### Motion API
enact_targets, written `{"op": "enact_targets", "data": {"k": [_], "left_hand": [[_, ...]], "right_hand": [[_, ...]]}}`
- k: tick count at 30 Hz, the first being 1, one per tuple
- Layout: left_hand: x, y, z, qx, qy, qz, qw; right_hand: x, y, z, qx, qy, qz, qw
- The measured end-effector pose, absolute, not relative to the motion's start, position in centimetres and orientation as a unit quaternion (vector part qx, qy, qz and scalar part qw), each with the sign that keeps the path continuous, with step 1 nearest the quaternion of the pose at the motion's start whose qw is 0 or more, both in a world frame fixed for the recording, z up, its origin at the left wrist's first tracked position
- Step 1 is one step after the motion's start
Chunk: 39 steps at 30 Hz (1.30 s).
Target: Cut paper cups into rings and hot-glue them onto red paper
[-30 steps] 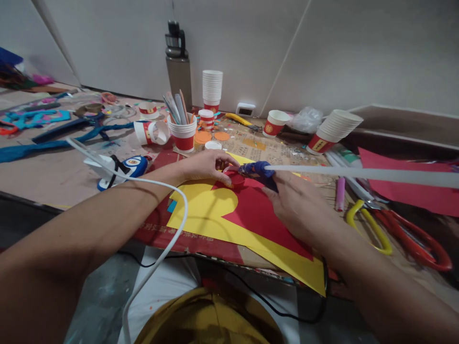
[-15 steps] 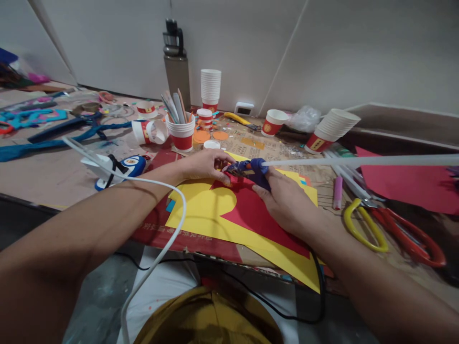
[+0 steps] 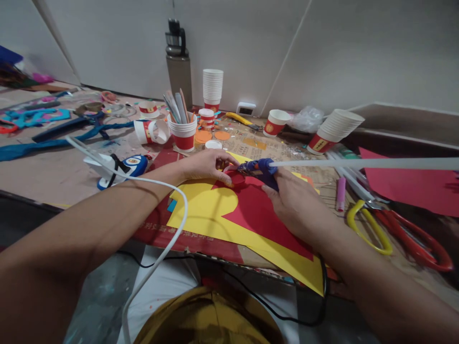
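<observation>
My right hand (image 3: 292, 198) is wrapped round a blue hot glue gun (image 3: 263, 171), whose long white glue stick (image 3: 358, 163) juts out to the right. The gun's nozzle points left, close to the fingers of my left hand (image 3: 211, 167). Between thumb and fingers, my left hand pinches a small rounded red piece (image 3: 238, 178) that looks like paper. Under both hands lie yellow paper sheets (image 3: 191, 205) and a cut red paper sheet (image 3: 258, 217). The gun's black cord (image 3: 324, 286) hangs over the table's front edge.
Scissors with yellow and red handles (image 3: 371, 227) and a pink tube (image 3: 340, 193) lie at right. Behind stand a cup of pencils (image 3: 182, 134), stacked paper cups (image 3: 212, 86) and yellow-handled pliers (image 3: 239, 118). A white cable (image 3: 168, 186) crosses above my left forearm.
My right hand has drawn the glue gun slightly to the right, away from my left fingers. More of the small red piece shows now. My left hand stays almost in place.
</observation>
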State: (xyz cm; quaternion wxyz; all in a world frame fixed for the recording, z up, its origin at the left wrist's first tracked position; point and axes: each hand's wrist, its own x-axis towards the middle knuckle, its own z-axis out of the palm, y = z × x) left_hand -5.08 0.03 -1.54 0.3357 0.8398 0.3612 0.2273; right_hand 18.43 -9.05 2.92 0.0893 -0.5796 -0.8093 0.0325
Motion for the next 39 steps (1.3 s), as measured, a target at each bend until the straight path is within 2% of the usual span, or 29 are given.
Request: {"op": "enact_targets", "data": {"k": [6,14,20,28,39], "left_hand": [[-5.1,0.2,-1.8,0.838,0.367,0.231,0.331],[-5.1,0.1,-1.6,0.836,0.370,0.229,0.333],[-4.9,-0.2,-1.2,0.833,0.375,0.220,0.343],[-4.7,-0.4,-0.8,0.832,0.381,0.216,0.340],[-4.7,-0.5,-0.7,0.825,0.382,0.216,0.355]], "right_hand": [[18.4,-9.1,3.0,-0.569,-0.815,0.026,0.108],[18.0,-9.2,3.1,-0.584,-0.808,0.023,0.078],[18.3,-9.3,3.6,-0.568,-0.816,0.008,0.107],[18.3,-9.1,3.2,-0.560,-0.820,0.034,0.117],[18.6,-9.9,3.5,-0.528,-0.842,0.009,0.116]]}}
